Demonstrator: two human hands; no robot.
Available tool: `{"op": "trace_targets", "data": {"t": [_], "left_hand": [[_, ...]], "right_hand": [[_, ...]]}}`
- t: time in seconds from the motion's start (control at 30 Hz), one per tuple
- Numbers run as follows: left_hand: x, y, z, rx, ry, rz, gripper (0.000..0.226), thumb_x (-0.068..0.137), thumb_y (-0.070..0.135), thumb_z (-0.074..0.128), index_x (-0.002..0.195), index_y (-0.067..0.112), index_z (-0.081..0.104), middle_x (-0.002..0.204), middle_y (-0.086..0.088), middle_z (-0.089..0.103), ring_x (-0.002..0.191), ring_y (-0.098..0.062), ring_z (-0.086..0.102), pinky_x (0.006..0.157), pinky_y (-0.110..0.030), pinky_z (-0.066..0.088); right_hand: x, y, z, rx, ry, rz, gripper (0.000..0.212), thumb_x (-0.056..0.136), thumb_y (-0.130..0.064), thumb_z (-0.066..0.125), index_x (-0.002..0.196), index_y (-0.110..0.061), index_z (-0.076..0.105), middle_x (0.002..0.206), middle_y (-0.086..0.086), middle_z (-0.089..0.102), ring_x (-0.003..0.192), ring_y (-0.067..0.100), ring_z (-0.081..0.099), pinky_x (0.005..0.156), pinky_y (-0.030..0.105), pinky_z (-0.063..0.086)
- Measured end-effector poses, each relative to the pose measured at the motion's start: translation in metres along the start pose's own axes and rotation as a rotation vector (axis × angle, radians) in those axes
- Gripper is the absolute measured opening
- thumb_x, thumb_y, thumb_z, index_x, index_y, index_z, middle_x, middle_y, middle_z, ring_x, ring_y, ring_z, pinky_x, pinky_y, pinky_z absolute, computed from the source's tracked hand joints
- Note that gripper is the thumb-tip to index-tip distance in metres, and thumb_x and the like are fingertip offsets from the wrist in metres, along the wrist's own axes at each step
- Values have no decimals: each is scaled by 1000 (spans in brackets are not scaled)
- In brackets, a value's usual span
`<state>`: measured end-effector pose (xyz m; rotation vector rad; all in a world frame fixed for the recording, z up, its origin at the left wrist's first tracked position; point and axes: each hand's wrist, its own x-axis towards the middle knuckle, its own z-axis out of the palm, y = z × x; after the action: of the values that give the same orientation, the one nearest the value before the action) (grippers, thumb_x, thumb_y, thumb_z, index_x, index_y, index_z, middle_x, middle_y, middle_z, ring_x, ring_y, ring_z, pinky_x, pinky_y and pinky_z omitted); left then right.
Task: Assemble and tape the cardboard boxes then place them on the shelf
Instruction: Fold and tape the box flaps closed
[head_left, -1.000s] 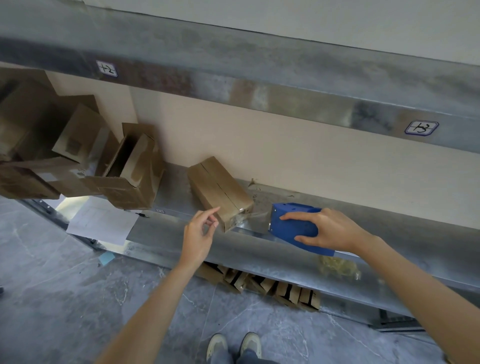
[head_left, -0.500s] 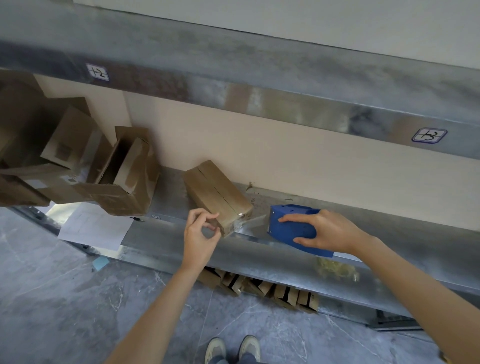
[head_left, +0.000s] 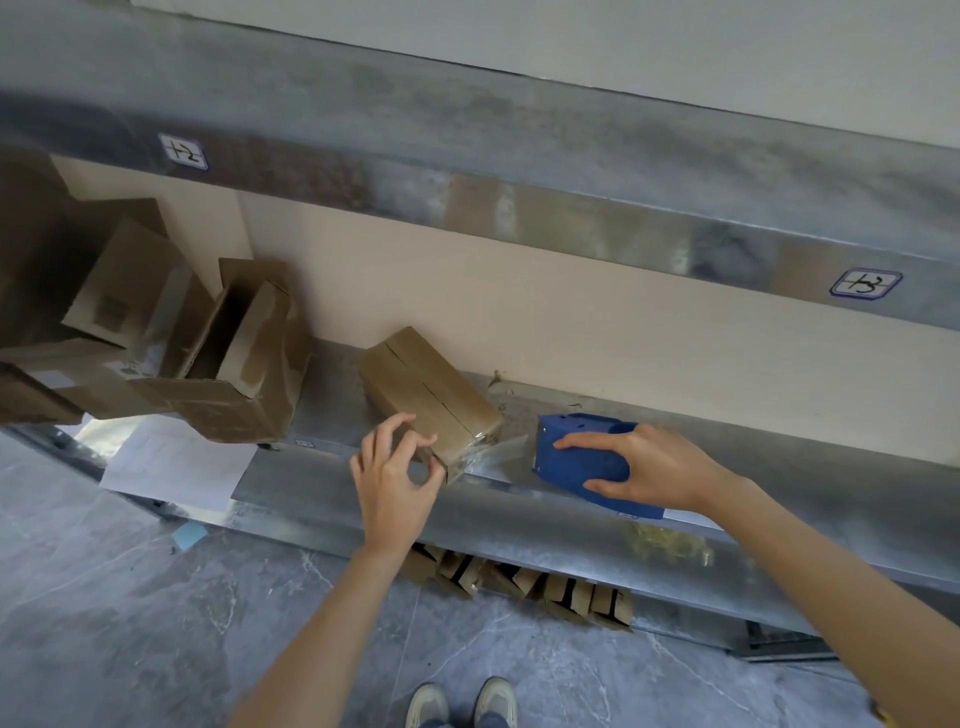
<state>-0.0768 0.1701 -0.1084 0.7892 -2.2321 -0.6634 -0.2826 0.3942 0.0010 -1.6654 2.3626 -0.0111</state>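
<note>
The left hand (head_left: 395, 483) is curled round the near corner of the small brown box (head_left: 426, 395), with thumb and finger pinching it. The box lies on the metal shelf (head_left: 519, 514), at about 1 o'clock from that hand, and it sits slanted.

The right hand (head_left: 649, 473) is at 3 o'clock from the box. It is wrapped tight round the blue tape gun (head_left: 576, 457). A thin, shiny strip of tape (head_left: 506, 449) runs from the gun to the near end of the box.

I think the job now is to finish that strip. The left hand should press the box down hard so it cannot slide. The right hand should pull the gun away toward 3 o'clock so the tape goes tight. Then it can tip the gun so the teeth cut it. After that, a thumb can rub the loose end flat on the box.

If the box slips, the tape may wrinkle or stick to itself.

More boxes with open flaps (head_left: 244, 374) sit at 9 o'clock.
</note>
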Motion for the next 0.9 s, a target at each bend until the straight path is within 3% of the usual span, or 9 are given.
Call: {"op": "trace_targets", "data": {"t": [0.07,0.17,0.5,0.7,0.9], "left_hand": [[3,-2,1,-26,-5,59,24,72,4,77,84,20,63,125,6,63,132,-20,49,97,-43,38],[8,-3,0,-39,-25,89,24,76,-2,73,83,17,60,119,3,68,134,-19,50,105,-51,39],[17,-8,3,82,-29,60,22,80,3,68,97,17,68,110,1,72,116,-13,62,97,-45,40],[14,-8,6,70,-42,43,37,73,-2,74,104,18,67,122,-1,68,121,-16,59,96,-45,40],[8,-13,7,115,-137,88,58,63,12,77,118,22,59,130,0,56,130,-17,50,99,-44,38]], "right_hand": [[0,0,0,0,2,3,55,93,-48,58,141,-57,34,45,-4,38,41,13,36,44,18,27],[0,-1,-1,-10,1,9,55,93,-48,58,141,-57,33,44,-3,35,42,13,37,44,18,29],[1,-3,-1,-18,1,23,54,93,-47,58,141,-56,35,45,-4,36,42,12,36,45,18,26],[-1,-5,0,-28,-2,27,54,92,-47,58,141,-55,35,47,-5,39,42,11,36,45,17,26],[-1,-5,2,-31,-2,35,54,92,-48,57,140,-57,33,47,-4,41,41,12,35,45,18,25]]}}
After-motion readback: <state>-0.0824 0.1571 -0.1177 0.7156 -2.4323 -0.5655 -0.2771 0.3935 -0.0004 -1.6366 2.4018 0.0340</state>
